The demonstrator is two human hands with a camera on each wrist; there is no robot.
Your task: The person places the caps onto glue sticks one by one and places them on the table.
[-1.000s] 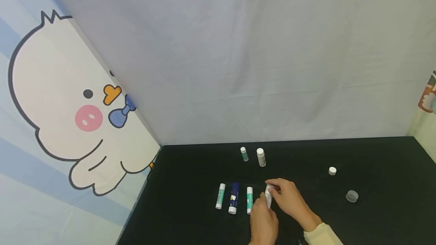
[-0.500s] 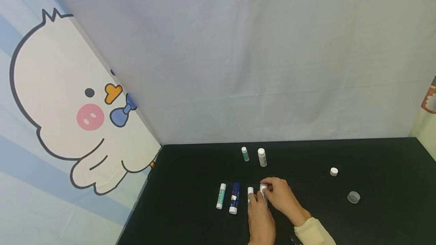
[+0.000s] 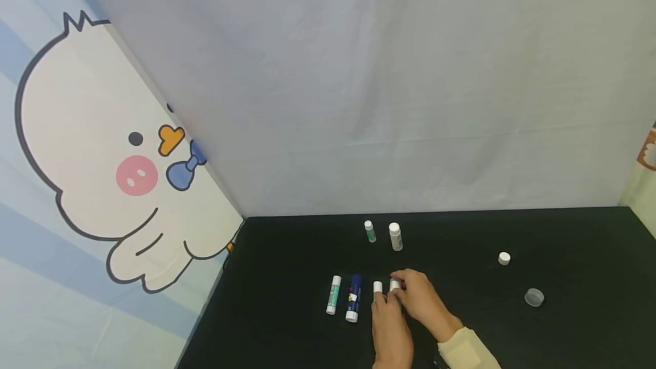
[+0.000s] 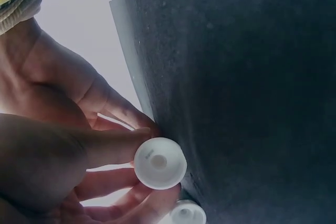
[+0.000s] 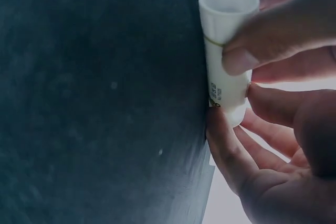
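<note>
Both hands are on a white glue stick lying on the black table. My right hand pinches its far end in the head view. My left hand holds its near end, fingers and thumb around the round white base in the left wrist view. In the right wrist view, the glue stick's white tube shows small printing between the fingers. Close to its left lies another white-capped glue stick, its lower part hidden behind my left hand. Further left are a blue glue stick and a green-and-white one.
A small green-labelled glue stick and a white glue stick sit at the back of the table. On the right are a white cap and a clear round lid-like piece. A grey cloth backdrop borders the table's back.
Both hands have moved slightly left with the white glue stick, bringing it beside the neighbouring green-and-white one and straightening it. My left hand now covers that neighbour's lower part.
</note>
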